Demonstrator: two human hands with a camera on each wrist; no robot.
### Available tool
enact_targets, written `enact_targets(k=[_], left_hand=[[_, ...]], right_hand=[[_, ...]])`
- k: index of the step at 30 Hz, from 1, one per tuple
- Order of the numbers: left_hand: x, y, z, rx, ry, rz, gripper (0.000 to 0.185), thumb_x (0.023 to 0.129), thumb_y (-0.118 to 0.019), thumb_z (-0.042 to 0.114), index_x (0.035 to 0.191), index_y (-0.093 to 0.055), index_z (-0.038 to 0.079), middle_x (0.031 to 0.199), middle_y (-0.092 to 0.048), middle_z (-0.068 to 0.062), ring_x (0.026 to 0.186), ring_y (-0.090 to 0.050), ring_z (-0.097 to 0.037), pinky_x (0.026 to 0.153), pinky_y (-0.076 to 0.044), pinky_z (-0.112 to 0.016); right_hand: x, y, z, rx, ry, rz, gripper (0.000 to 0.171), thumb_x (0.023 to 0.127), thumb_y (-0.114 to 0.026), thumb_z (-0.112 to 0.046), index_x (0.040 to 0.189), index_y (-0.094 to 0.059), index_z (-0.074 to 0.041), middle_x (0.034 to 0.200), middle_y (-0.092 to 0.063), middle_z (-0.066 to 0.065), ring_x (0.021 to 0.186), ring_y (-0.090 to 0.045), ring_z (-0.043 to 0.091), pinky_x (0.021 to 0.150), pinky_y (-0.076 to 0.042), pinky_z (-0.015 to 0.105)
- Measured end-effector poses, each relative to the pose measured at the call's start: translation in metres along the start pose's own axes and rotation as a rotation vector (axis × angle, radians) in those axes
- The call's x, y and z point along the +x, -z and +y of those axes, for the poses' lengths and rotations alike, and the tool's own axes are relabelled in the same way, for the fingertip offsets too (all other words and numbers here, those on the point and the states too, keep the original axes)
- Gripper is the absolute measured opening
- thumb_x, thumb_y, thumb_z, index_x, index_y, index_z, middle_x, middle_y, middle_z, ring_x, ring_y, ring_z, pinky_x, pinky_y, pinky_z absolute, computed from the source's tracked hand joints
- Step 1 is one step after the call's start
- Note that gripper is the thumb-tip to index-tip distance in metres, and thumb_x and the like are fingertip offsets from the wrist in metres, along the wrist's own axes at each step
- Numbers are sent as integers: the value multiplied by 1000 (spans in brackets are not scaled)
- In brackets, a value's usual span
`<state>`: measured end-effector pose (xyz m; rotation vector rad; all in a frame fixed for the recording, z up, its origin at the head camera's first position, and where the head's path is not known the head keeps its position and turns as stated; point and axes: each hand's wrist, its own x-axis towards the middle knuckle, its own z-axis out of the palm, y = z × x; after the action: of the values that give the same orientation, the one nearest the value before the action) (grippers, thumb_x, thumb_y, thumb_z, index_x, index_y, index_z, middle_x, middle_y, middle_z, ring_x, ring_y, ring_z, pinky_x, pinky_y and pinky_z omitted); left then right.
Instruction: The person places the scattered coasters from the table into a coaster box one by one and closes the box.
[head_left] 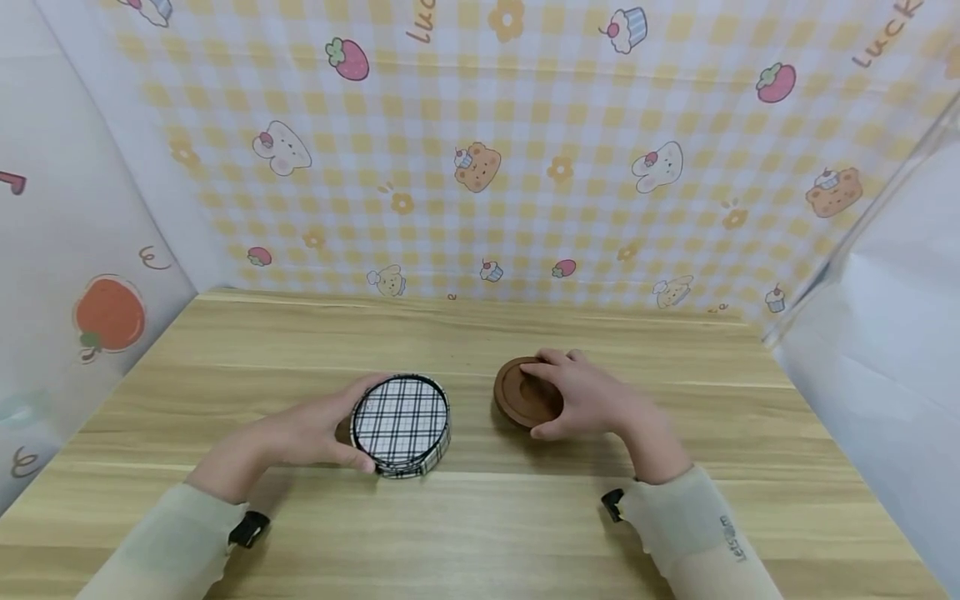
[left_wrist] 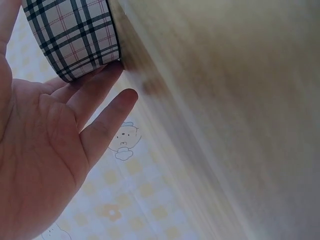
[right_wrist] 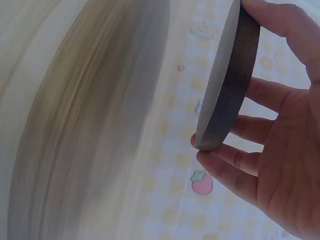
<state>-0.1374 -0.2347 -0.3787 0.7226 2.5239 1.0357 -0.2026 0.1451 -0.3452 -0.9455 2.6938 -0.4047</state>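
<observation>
On the left, a round box (head_left: 401, 421) in black-and-white plaid has a flat top with a dark raised rim. My left hand (head_left: 322, 429) grips it from the left side, thumb at the near edge and fingers round the far edge. In the left wrist view, thin red lines show on the plaid side of the box (left_wrist: 77, 37), and fingertips reach its lower edge. My right hand (head_left: 588, 396) holds a round brown disc (head_left: 517, 393) with a ringed top, pinched between thumb and fingers. The right wrist view shows the disc (right_wrist: 235, 80) raised off the table, its pale underside visible.
Both things are over a light wood-grain table (head_left: 480, 533). A yellow-checked cloth (head_left: 517, 108) with cartoon prints hangs behind it, and white sheets (head_left: 892, 333) flank both sides. Black clips (head_left: 247, 529) sit at the sleeve cuffs.
</observation>
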Motion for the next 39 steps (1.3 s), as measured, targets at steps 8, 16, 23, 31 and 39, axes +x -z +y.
enact_targets(k=[8,16,23,31,39], left_hand=[[0,0,1,28,-6,5,111,76,-82,47,155,-17,3,147,-44,-28,129,-50,-45,105,-41,-64],[-1,0,0,59,-9,14,111,76,-81,49,155,-18,3,147,-45,-26,128,-51,-44,105,-41,-64],[0,1,2,68,-7,11,110,76,-81,50,154,-19,3,146,-46,-24,127,-53,-40,105,-42,-62],[0,3,1,50,6,-12,110,77,-81,48,156,-16,6,149,-44,-22,130,-51,-38,106,-41,-61],[-1,3,1,29,31,-24,109,77,-81,48,157,-16,12,149,-47,-15,136,-47,-37,109,-37,-62]], right_hand=[[13,-6,-21,-4,67,15,85,76,-80,-45,149,-46,-18,158,-35,15,130,-43,33,102,-48,50],[27,-10,-43,1,150,36,86,76,-80,-46,150,-45,-19,160,-33,13,132,-41,31,100,-51,46],[41,-13,-64,-36,237,49,86,75,-80,-48,149,-46,-19,157,-36,11,129,-41,28,102,-51,42],[52,-19,-82,-28,292,10,87,77,-80,-48,150,-44,-19,159,-35,11,127,-41,26,103,-49,39],[63,-27,-97,-62,323,-5,86,78,-79,-49,151,-43,-20,160,-33,11,129,-41,24,104,-49,35]])
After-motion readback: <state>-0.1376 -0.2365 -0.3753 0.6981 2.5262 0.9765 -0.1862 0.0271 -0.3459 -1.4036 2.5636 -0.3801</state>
